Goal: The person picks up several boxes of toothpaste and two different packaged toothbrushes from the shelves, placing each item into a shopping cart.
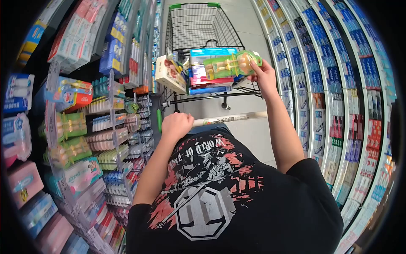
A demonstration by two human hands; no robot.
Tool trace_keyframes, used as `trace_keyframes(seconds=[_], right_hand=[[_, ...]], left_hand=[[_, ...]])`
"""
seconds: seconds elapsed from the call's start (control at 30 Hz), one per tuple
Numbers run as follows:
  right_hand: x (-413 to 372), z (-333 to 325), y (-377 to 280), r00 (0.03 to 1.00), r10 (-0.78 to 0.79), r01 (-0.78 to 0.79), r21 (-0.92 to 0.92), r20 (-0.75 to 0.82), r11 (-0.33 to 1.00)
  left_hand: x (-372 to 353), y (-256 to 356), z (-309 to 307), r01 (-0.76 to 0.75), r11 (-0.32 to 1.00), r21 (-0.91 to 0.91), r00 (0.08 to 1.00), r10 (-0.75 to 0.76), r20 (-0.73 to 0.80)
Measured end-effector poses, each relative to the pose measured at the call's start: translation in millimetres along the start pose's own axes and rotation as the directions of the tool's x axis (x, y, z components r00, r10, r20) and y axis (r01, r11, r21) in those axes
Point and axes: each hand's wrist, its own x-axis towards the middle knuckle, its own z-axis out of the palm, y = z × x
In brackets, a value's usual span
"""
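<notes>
My right hand (263, 77) grips the right end of a green blister pack (226, 65) with yellow and orange figures, perhaps children's toothbrushes. It is held above the near end of a black wire shopping cart (203, 26). Closed around the left part of the cart's white handle bar (249, 117) is my left hand (177, 125). Under and beside the pack are a blue-topped box (211, 52), a red package (203, 80) partly hidden by the pack, and a cream box (169, 75) leaning at the left.
Shelves with hanging packs and boxes (112, 55) run close along the left. Similar green packs (72, 151) hang there. Long shelf rows of boxed goods (334, 89) line the right side. Pale floor tiles (249, 38) show beside the cart.
</notes>
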Motion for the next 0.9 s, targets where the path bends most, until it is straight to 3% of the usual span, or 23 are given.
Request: trace_keyframes(seconds=[0.2, 0.37, 0.5, 0.6, 0.7, 0.9], right_hand=[[0.7, -46.3, -37.7, 0.962, -0.134, 0.088, -0.193, -0.238, 0.977], [-13.8, -61.2, -46.7, 0.933, -0.169, 0.070, -0.301, -0.318, 0.951], [-18.1, -63.3, -36.3, 0.950, -0.110, 0.060, -0.175, -0.292, 0.983], [-10.3, -69.8, -25.6, 0.937, 0.145, -0.082, 0.204, -0.317, 0.975], [-3.6, -80.1, -16.9, 0.936, 0.201, -0.109, 0.305, -0.289, 0.946], [7.2, -66.1, -15.0, 0.981, 0.187, -0.178, 0.140, -0.051, 0.974]], left_hand=[[4.3, 4.6, -7.8, 0.042, 0.999, 0.015, 0.998, -0.041, -0.038], [13.9, 2.3, -7.5, 0.019, 0.999, 0.030, 0.998, -0.017, -0.059], [21.4, -1.7, -6.2, -0.007, 0.999, 0.035, 0.995, 0.010, -0.096], [26.2, -4.1, -9.0, 0.004, 0.999, 0.051, 0.998, -0.001, -0.055], [29.9, -5.7, -13.6, 0.007, 0.997, 0.072, 1.000, -0.007, -0.002], [29.5, 0.1, -25.1, 0.046, 0.999, -0.003, 0.995, -0.046, 0.093]])
